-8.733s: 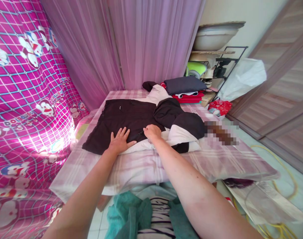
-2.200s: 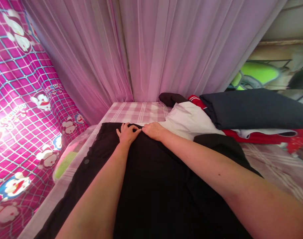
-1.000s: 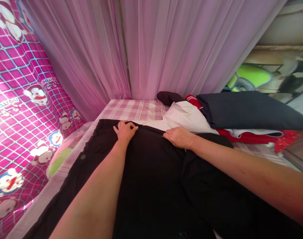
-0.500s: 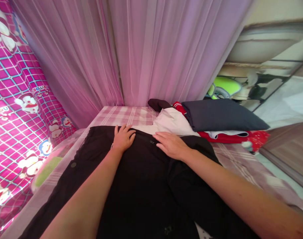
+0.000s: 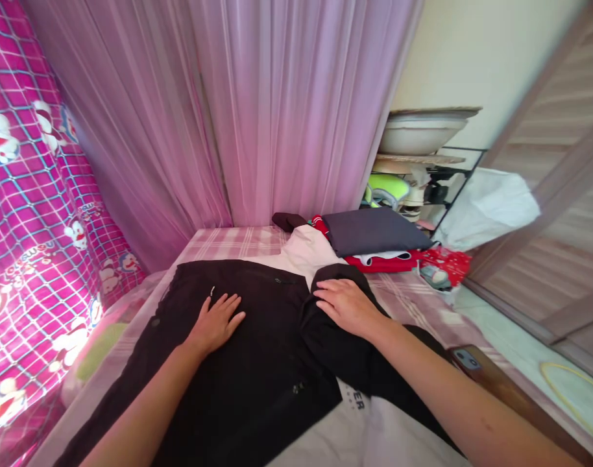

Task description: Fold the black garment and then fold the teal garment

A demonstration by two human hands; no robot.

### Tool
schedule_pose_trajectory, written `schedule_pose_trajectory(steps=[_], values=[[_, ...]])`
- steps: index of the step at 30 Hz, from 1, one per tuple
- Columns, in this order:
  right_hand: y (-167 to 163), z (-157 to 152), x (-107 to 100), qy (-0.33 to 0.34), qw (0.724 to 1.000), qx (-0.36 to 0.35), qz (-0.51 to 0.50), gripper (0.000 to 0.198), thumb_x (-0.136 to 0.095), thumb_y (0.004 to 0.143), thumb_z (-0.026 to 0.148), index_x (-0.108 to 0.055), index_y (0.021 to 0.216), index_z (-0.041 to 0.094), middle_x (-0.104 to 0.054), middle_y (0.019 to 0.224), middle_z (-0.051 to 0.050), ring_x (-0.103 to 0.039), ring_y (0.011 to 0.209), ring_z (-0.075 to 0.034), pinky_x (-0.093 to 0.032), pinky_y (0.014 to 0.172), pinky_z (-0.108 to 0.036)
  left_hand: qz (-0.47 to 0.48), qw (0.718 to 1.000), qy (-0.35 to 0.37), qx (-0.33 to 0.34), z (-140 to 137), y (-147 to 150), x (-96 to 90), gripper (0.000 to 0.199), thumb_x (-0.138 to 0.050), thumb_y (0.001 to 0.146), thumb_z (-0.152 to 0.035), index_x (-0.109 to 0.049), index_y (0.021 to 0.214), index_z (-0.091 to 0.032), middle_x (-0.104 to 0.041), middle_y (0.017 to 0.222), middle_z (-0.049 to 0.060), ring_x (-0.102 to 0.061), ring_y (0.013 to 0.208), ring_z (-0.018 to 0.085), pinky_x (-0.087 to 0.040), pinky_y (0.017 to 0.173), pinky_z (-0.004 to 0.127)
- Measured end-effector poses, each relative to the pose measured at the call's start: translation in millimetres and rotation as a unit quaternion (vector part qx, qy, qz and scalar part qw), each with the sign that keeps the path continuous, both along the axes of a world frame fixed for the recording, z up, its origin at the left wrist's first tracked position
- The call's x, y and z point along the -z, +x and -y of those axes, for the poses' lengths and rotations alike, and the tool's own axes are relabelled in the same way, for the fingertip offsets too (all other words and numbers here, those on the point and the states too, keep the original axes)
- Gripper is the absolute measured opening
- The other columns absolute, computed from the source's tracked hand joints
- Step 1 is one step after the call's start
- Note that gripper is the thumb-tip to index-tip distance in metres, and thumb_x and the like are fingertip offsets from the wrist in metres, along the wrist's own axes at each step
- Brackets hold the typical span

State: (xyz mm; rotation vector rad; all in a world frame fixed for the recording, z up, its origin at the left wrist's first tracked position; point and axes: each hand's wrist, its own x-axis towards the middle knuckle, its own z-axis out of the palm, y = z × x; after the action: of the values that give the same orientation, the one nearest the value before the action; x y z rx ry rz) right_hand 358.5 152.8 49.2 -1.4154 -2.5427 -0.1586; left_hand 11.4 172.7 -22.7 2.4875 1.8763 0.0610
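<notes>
A black jacket (image 5: pixel 257 363) with zipped pockets lies spread on the bed, partly over a white garment (image 5: pixel 320 428) with dark lettering. My left hand (image 5: pixel 213 324) rests flat on the jacket's left half, its fingers spread and a small white cord or tag just above them. On the right, my right hand (image 5: pixel 348 305) lies over the folded black sleeve (image 5: pixel 326 331), fingers stretched out and pressing on the cloth. Beyond the jacket's top edge, more white cloth (image 5: pixel 301 250) shows.
A dark folded cloth (image 5: pixel 374 230) sits on red clothing (image 5: pixel 384 263) at the bed's far right. A phone (image 5: pixel 466 359) lies by my right forearm. Purple curtains (image 5: pixel 287 117) hang behind, and a rack (image 5: pixel 452 170) with basins stands beyond the bed.
My left hand has slid from the jacket's top edge toward me. My right hand has shifted right, from beside the zip onto the folded sleeve. The view has turned right.
</notes>
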Motion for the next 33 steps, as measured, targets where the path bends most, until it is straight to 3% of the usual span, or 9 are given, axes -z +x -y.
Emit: schedule_pose_trajectory(steps=[7, 13, 16, 22, 28, 30, 33], values=[[56.9, 76.4, 36.9, 0.012, 0.982, 0.181, -0.046, 0.036, -0.046, 0.095, 0.032, -0.068, 0.122, 0.023, -0.061, 0.134, -0.012, -0.056, 0.123, -0.028, -0.043, 0.101, -0.048, -0.022, 0.992, 0.119, -0.034, 62.1, 2.0, -1.8, 0.062, -0.035, 0.096, -0.051, -0.038, 0.150, -0.021, -0.029, 0.159, 0.010, -0.023, 0.148, 0.032, -0.018, 0.118, 0.056], [98.7, 106.1, 63.9, -0.006, 0.966, 0.246, -0.076, 0.043, -0.038, 0.097, 0.036, -0.064, 0.129, 0.022, -0.061, 0.135, -0.011, -0.056, 0.124, -0.025, -0.044, 0.103, -0.043, -0.029, 0.999, 0.006, -0.030, 94.0, 12.9, 1.6, 0.053, -0.036, 0.097, -0.044, -0.042, 0.147, -0.030, -0.034, 0.157, 0.007, -0.028, 0.146, 0.029, -0.024, 0.115, 0.057], [102.8, 112.9, 73.2, 0.006, 0.962, 0.257, -0.087, 0.044, -0.035, 0.098, 0.033, -0.060, 0.132, 0.021, -0.061, 0.135, -0.011, -0.056, 0.124, -0.023, -0.043, 0.104, -0.039, -0.023, 0.998, 0.007, -0.055, 100.0, 18.1, 4.1, 0.054, -0.037, 0.096, -0.044, -0.042, 0.147, -0.028, -0.036, 0.156, 0.008, -0.030, 0.145, 0.030, -0.025, 0.115, 0.057], [100.2, 130.7, 69.3, 0.000, 0.951, 0.301, -0.066, 0.042, -0.038, 0.099, 0.036, -0.059, 0.132, 0.021, -0.065, 0.127, -0.010, -0.059, 0.117, -0.024, -0.042, 0.101, -0.040, 0.015, 0.996, 0.089, -0.016, 124.5, 11.7, 10.1, 0.054, -0.035, 0.095, -0.044, -0.054, 0.139, -0.018, -0.048, 0.148, 0.012, -0.041, 0.139, 0.031, -0.031, 0.113, 0.055], [115.7, 165.3, 57.2, 0.043, 0.907, 0.416, -0.042, 0.046, -0.040, 0.097, 0.040, -0.053, 0.136, 0.021, -0.049, 0.145, -0.015, -0.046, 0.130, -0.031, -0.036, 0.105, -0.049, 0.122, 0.980, 0.159, 0.017, 142.9, -0.7, 13.5, 0.056, -0.030, 0.095, -0.050, -0.070, 0.116, -0.017, -0.067, 0.127, 0.012, -0.061, 0.119, 0.027, -0.041, 0.109, 0.046], [124.3, 175.2, 52.3, 0.015, 0.887, 0.459, -0.048, 0.049, -0.037, 0.098, 0.043, -0.050, 0.139, 0.020, -0.050, 0.143, -0.017, -0.048, 0.129, -0.032, -0.040, 0.101, -0.049, 0.149, 0.974, 0.172, 0.013, 143.2, -2.0, 13.4, 0.056, -0.030, 0.094, -0.052, -0.072, 0.110, -0.017, -0.070, 0.122, 0.011, -0.064, 0.113, 0.025, -0.045, 0.106, 0.042], [133.9, 184.1, 48.1, -0.085, 0.867, 0.489, -0.053, 0.056, -0.035, 0.098, 0.048, -0.045, 0.143, 0.017, -0.058, 0.133, -0.019, -0.056, 0.121, -0.031, -0.044, 0.097, -0.044, 0.169, 0.971, 0.170, 0.003, 141.7, -1.7, 13.1, 0.057, -0.029, 0.094, -0.052, -0.072, 0.107, -0.016, -0.071, 0.118, 0.011, -0.066, 0.110, 0.024, -0.048, 0.103, 0.038]])
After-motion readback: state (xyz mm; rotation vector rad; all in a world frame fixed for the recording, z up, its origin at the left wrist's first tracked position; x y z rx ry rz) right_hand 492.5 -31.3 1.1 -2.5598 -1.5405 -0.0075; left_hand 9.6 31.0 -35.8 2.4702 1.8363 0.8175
